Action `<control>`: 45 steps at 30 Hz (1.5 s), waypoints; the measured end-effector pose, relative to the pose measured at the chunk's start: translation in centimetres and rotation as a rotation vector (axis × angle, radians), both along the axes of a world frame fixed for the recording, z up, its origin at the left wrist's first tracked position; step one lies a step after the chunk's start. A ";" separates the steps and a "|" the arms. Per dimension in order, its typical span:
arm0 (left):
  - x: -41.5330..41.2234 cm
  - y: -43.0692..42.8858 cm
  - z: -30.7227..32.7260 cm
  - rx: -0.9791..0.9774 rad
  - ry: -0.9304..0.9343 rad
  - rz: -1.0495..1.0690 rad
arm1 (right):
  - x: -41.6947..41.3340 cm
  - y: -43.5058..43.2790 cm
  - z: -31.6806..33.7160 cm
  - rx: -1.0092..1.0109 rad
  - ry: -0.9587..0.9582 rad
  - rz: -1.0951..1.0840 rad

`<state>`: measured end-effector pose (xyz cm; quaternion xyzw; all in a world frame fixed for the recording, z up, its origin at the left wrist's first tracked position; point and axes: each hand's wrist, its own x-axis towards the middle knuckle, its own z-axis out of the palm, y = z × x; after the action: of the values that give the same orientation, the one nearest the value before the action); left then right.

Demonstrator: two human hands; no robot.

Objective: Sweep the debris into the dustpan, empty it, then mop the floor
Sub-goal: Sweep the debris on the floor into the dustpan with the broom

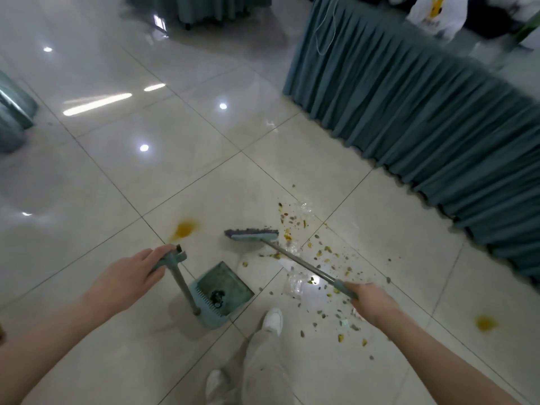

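Observation:
A teal dustpan (pixel 225 283) stands on the glossy tiled floor just ahead of my feet, its mouth facing up-right, with a small dark bit inside. My left hand (pixel 137 274) grips the top of its upright handle (pixel 172 257). My right hand (pixel 369 299) holds the long metal handle of a teal broom (pixel 251 234), whose purple bristles rest on the floor beyond the pan. Scattered debris (pixel 321 255) of yellow and grey crumbs plus clear plastic scraps lies to the right of the pan and broom head. Orange stains mark the floor, one stain (pixel 185 228) on the left and another stain (pixel 485 322) on the right.
A table with a pleated teal skirt (pixel 432 112) runs along the right, a white bag (pixel 436 13) on top. More teal-skirted furniture (pixel 14 112) sits at the left edge and at the far top. My white shoes (pixel 273 320) and light trousers are near the dustpan.

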<state>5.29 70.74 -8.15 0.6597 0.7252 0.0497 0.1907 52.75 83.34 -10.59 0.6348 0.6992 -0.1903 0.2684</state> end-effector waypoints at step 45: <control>-4.6 28.9 -3.9 0.063 -0.074 -0.225 | -10.2 9.2 -7.0 -0.109 -0.009 -0.293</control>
<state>0.66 99.60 -12.08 0.7402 0.6372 0.0752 0.2010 42.53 92.51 -17.57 0.7152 0.5865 -0.2623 0.2752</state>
